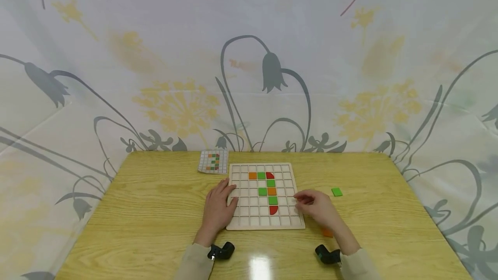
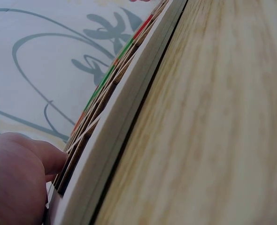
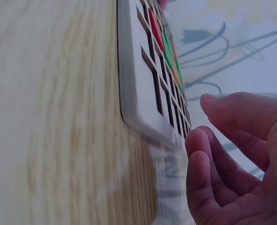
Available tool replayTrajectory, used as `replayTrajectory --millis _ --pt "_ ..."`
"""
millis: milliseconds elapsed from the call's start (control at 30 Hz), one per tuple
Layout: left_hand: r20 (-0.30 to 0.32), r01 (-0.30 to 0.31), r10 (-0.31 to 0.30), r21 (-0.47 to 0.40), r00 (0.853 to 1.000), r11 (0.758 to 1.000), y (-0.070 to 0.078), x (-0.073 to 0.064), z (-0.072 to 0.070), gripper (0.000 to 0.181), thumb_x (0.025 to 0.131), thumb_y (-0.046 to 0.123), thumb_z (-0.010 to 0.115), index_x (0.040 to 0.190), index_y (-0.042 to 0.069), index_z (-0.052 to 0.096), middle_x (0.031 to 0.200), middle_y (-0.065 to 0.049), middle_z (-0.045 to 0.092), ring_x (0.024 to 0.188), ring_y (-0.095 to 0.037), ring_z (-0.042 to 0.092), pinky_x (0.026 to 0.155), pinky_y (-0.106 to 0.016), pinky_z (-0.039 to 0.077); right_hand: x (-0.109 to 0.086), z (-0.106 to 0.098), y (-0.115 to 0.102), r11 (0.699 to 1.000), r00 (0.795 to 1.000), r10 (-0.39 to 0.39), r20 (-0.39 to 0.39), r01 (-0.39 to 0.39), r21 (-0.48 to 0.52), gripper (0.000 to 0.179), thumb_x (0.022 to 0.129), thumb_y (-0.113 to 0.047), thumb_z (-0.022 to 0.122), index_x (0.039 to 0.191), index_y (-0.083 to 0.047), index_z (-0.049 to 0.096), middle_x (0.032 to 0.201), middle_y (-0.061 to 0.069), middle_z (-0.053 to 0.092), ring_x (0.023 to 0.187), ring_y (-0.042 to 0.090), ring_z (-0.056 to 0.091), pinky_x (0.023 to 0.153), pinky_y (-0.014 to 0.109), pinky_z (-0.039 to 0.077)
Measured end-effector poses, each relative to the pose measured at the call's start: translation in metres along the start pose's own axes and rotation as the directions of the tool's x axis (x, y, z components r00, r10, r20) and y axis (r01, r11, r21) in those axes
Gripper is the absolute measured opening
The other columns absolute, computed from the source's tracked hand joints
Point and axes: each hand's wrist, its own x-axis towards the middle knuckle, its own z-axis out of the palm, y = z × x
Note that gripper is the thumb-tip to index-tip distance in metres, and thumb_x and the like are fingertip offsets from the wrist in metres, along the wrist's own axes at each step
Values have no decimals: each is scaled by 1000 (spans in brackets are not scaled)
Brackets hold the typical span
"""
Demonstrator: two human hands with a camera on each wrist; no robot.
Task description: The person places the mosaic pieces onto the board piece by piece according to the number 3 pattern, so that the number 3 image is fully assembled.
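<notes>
A pale wooden grid board (image 1: 249, 223) lies on the table, with several green, orange and red tiles in its cells. Two red quarter-round tiles (image 1: 274, 210) mark the top and bottom of the column. My left hand (image 1: 218, 208) rests on the board's left edge, thumb and fingers spread. Just off the right edge is my right hand (image 1: 317, 205), fingers loosely bent. In the right wrist view, its thumb (image 3: 213, 104) stands apart from the fingers and nothing shows between them. An orange tile (image 1: 328, 233) lies partly hidden beneath the right forearm.
A small pattern card (image 1: 203, 161) with a coloured grid lies behind the board to the left. One loose green tile (image 1: 336, 192) lies right of the right hand. Flower-patterned cloth (image 1: 249, 111) hangs along the back edge of the wooden table (image 1: 155, 193).
</notes>
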Motion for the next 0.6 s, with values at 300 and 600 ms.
replayTrajectory --millis 300,600 --pt "-3 -5 5 -2 1000 1000 -1 -1 0 35 96 19 64 129 6 65 148 -17 48 140 -36 39 111 -59 29 -5 -26 18 999 999 10 -37 -11 -36 25 89 -5 73 113 1 71 103 11 71 90 23 66 72 27 54" --pt "4 -6 6 15 1000 1000 -2 0 1 36 95 20 65 128 7 65 149 -15 48 140 -35 39 111 -59 29 -13 -53 34 997 994 48 -101 -53 -48 28 92 -7 71 118 3 69 108 15 70 97 30 66 73 25 54"
